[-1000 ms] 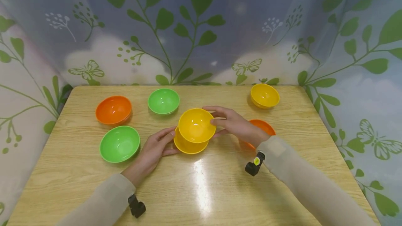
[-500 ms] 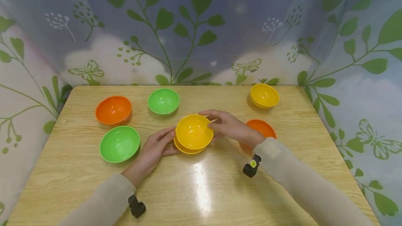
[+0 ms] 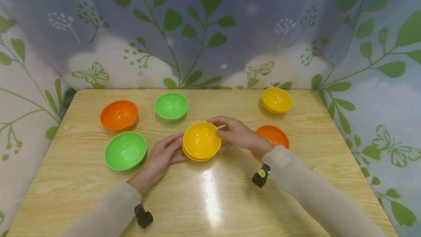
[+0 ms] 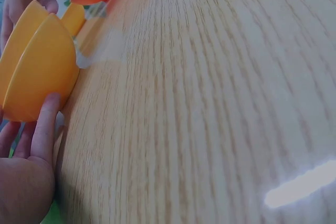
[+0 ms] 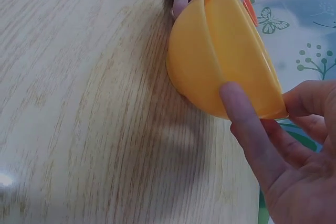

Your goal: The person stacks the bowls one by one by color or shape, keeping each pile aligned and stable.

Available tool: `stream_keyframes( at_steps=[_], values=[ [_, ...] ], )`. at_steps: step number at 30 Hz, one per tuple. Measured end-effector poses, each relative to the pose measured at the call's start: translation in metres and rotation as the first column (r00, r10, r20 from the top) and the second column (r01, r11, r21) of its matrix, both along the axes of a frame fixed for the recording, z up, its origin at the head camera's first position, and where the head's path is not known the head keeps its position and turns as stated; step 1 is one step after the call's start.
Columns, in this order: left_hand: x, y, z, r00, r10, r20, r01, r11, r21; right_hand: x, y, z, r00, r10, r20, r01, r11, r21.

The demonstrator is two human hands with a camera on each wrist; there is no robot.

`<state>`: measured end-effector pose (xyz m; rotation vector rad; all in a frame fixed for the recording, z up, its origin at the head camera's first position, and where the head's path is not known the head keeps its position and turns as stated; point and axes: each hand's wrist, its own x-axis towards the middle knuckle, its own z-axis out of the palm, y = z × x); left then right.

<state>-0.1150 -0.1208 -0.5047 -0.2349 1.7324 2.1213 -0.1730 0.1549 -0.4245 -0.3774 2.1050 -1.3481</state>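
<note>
Two yellow bowls are together near the middle of the table, one sitting inside the other. The upper yellow bowl [image 3: 201, 140] is pinched at its right side by my right hand [image 3: 238, 133], thumb at the rim and other fingers against the outside. My left hand [image 3: 159, 155] holds the lower yellow bowl [image 4: 50, 69] from the left, fingers along its outer wall. In the right wrist view the upper bowl is tilted slightly against the lower one, a gap showing between their rims. Most of the lower bowl is hidden from the head view.
On the wooden table [image 3: 184, 200], an orange bowl [image 3: 119, 115] and two green bowls, one nearer [image 3: 125, 151] and one farther back [image 3: 171, 106], stand left. A third yellow bowl [image 3: 277, 100] is back right. Another orange bowl [image 3: 273, 136] is partly behind my right forearm.
My right hand has lowered the upper yellow bowl, moving slightly left and toward me, so it now covers most of the lower one. My left hand has stayed in place.
</note>
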Motion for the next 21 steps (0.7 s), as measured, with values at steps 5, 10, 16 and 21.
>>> stream_keyframes(
  at_steps=[5, 10, 16, 21],
  values=[
    [0.0, 0.0, 0.0, 1.0, 0.002, -0.004, -0.002, 1.0, 0.001, 0.001, -0.001, -0.003, 1.0, -0.004, 0.003, 0.004, 1.0, 0.011],
    [0.0, 0.0, 0.0, 1.0, -0.001, -0.005, 0.001, 1.0, -0.005, 0.001, -0.002, -0.006, 1.0, -0.014, 0.005, 0.014, 1.0, 0.026],
    [-0.001, -0.001, 0.0, 1.0, -0.004, -0.014, 0.004, 1.0, -0.001, 0.001, -0.003, -0.009, 1.0, -0.024, 0.009, 0.024, 0.999, 0.034],
    [0.0, -0.002, 0.0, 1.0, -0.001, -0.014, 0.001, 1.0, 0.006, 0.002, -0.004, -0.012, 1.0, -0.031, 0.001, 0.031, 0.999, 0.041]
  ],
)
